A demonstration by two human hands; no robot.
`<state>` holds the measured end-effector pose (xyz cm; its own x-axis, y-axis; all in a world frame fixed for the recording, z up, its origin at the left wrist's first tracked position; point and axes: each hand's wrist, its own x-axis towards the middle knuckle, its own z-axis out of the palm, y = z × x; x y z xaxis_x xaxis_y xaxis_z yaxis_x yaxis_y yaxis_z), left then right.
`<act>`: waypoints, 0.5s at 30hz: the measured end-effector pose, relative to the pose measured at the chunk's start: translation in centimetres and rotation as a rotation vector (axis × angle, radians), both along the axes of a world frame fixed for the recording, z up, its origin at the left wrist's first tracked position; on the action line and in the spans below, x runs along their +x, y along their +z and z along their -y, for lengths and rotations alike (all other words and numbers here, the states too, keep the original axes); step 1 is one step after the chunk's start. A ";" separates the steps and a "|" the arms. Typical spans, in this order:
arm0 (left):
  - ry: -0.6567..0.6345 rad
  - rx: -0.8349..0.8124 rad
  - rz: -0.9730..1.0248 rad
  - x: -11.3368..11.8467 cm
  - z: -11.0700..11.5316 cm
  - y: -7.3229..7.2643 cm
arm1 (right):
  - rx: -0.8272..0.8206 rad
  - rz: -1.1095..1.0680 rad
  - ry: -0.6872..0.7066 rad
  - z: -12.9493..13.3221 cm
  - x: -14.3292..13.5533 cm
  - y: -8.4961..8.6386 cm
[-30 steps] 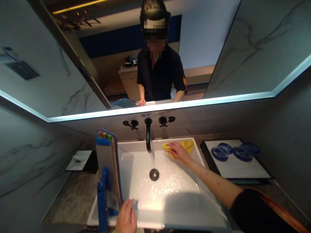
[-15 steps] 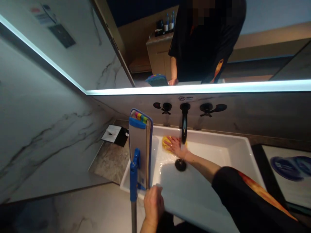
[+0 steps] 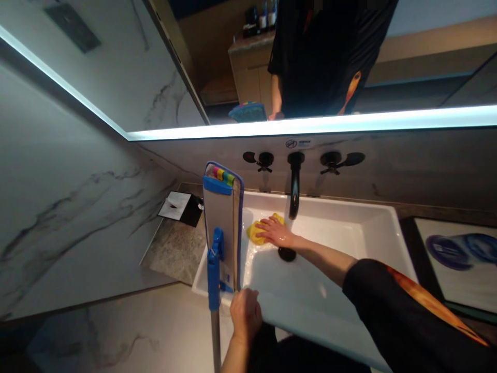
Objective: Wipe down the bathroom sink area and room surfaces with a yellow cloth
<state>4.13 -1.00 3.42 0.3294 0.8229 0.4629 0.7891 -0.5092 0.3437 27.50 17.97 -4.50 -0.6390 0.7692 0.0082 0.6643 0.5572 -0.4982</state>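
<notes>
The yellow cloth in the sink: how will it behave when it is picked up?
Probably floppy: the yellow cloth lies bunched under the right hand. It may also be damp and somewhat heavy for its size, since the sink glistens beside it.

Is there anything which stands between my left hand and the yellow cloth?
Nothing visible stands between the left hand and the cloth, only the sink. The mop is left of that path; the right hand lies on the cloth.
</notes>
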 end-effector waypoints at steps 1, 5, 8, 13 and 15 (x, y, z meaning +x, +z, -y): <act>-0.007 0.013 -0.002 0.0 0.0 -0.1 | 0.018 0.017 -0.084 0.4 2.0 -0.1; -0.036 0.059 -0.025 0.1 0.0 -0.3 | 0.078 0.130 -0.389 2.6 6.1 -0.2; -0.049 0.083 -0.011 0.1 0.0 -0.4 | 0.018 0.179 -0.521 3.6 3.5 -0.4; 0.000 0.036 0.010 -0.2 0.0 -0.6 | -0.001 0.100 -0.200 1.5 -1.4 0.2; 0.003 0.008 0.003 -0.4 0.1 -0.6 | 0.015 0.085 -0.070 0.8 -0.4 0.5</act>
